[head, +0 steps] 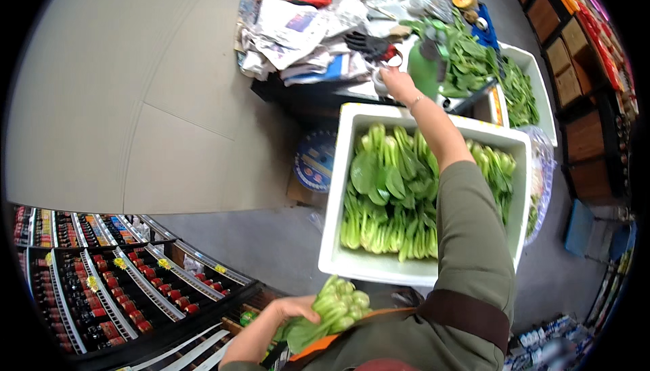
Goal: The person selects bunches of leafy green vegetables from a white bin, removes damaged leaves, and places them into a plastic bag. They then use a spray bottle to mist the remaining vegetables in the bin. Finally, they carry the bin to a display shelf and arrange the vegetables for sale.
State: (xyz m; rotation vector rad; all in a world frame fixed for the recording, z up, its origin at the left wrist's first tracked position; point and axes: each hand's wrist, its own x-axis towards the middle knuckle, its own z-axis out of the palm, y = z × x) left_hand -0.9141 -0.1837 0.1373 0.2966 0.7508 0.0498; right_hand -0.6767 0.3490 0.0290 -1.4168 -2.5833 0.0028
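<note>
My left hand (pixel 299 309) grips a bunch of bok choy (pixel 343 307) near my body, its stem ends pointing up and right. My right hand (pixel 399 84) reaches over to the work table, its fingers on a white roll (pixel 379 82) that looks like tape; the hand partly hides it. Beside that hand stands a green spray bottle (pixel 424 69). Under my right arm lies a white foam box (pixel 331 208) with rows of bok choy (pixel 378 229), partly covered by the arm.
Crumpled papers (pixel 292 28) and a dark glove (pixel 366 45) lie on the table. Leafy greens (pixel 469 64) are at its right, beside another foam box (pixel 546 86) of greens. A round blue container (pixel 315 160) stands below. Shelves of jars (pixel 109 290) fill the lower left.
</note>
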